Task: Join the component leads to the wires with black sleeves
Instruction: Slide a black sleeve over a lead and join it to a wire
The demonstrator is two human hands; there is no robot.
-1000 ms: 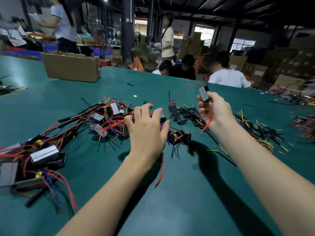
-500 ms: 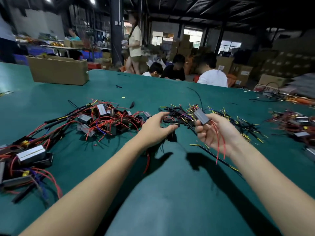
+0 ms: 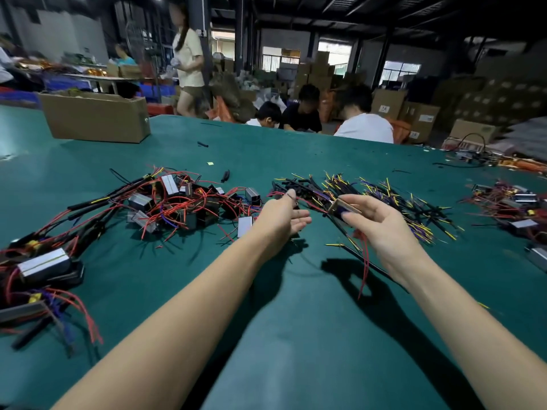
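Green felt covers the desk (image 3: 177,291), which runs back toward a dim warehouse stacked with cartons, where several people sit or stand at its far edge. On that far side, left of centre, stands an open cardboard box (image 3: 94,116). Nearer, left of the hands, sprawls a tangle of red wires and small grey block components (image 3: 174,202), trailing toward the near-left corner, where a larger grey block (image 3: 43,263) lies among black sleeved leads. One loose grey component (image 3: 245,226) lies flat just beside the left wrist. Beyond the hands is a heap of black sleeves and yellow-tipped wires (image 3: 384,199), spreading off to the right. Further right, near the desk's edge, sits another cluster of red wires and grey blocks (image 3: 512,208). A short black sleeve piece (image 3: 225,176) lies alone beyond the red tangle.

The left hand (image 3: 281,217) hovers above the desk between the red tangle and the sleeve heap, palm turned inward, fingers loosely extended and relaxed, gripping nothing; whether its fingertips brush the wires behind it cannot be told. The right hand (image 3: 381,229) is raised just in front of the sleeve heap, thumb and fingers pinching a small component (image 3: 343,207), whose red leads (image 3: 365,261) hang down past the wrist. A black sleeved wire (image 3: 364,258) lies on the desk beneath that hand.
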